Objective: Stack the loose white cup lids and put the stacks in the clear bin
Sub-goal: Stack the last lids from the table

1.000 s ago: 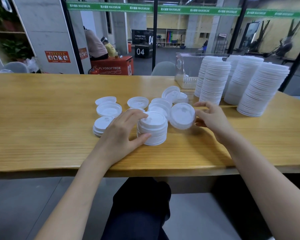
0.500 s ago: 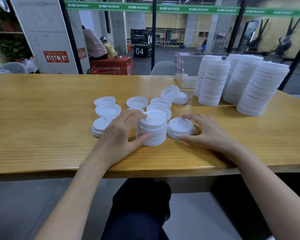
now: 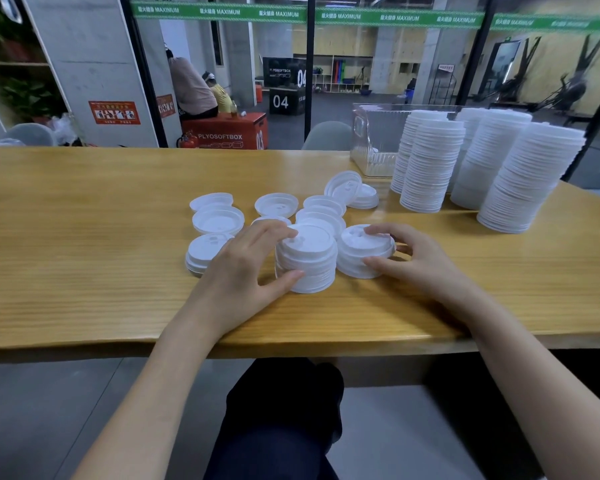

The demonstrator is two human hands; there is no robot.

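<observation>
Left hand point(image 3: 243, 268): fingers point(image 3: 271, 233) curled round stack point(image 3: 307, 263).
Right hand point(image 3: 421, 263): fingers curled round pile point(image 3: 357, 245).
Bin point(image 3: 368, 140): half hidden by tall stacks point(image 3: 430, 168).
Counter point(image 3: 84, 237): strewn with lids point(image 3: 219, 220).

You have two hands, one clear bin point(image 3: 368, 133), five tall stacks point(image 3: 432, 168), four low stacks point(image 3: 205, 254) and about seven loose lids point(image 3: 217, 220).
Your left hand point(image 3: 243, 271) wraps its fingers round the middle low stack point(image 3: 309, 265), and your right hand point(image 3: 420, 258) grips the right low stack point(image 3: 357, 251). A third sits left of your left fingers and a fourth beyond your right fingertips.
</observation>
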